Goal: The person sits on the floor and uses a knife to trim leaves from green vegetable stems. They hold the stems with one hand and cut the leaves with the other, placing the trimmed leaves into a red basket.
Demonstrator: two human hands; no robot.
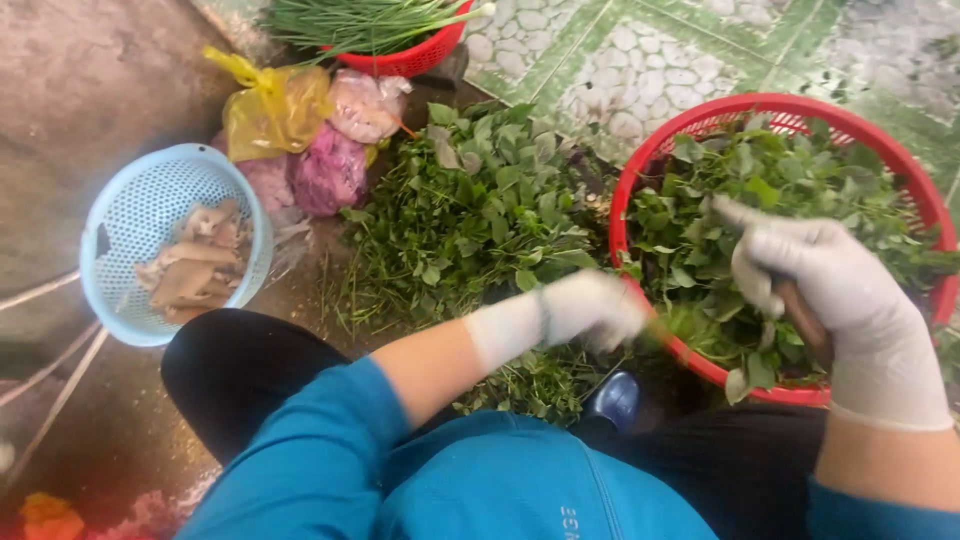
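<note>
we take the large red basket (900, 170) of leafy greens (780, 200) as our landmark. our right hand (840, 300), in a white glove, lies over the near part of that basket, its fingers curled shut around a brown handle (805, 320), with the forefinger stretched out across the leaves; what the handle belongs to we cannot tell, as the rest is hidden. our left hand (590, 310), also gloved, sits just at the basket's near left rim, blurred, fingers bunched together on a few green stems (665, 330), touching the rim or nearly so. left of the basket a loose heap of herbs (470, 210) lies on the floor. farther left of that stands a pale blue basket (150, 200) with tan strips (195, 265) inside. beyond the heap sit plastic bags (310, 130), yellow and pink, and a smaller red basket (410, 60) of long green shoots (360, 20).
</note>
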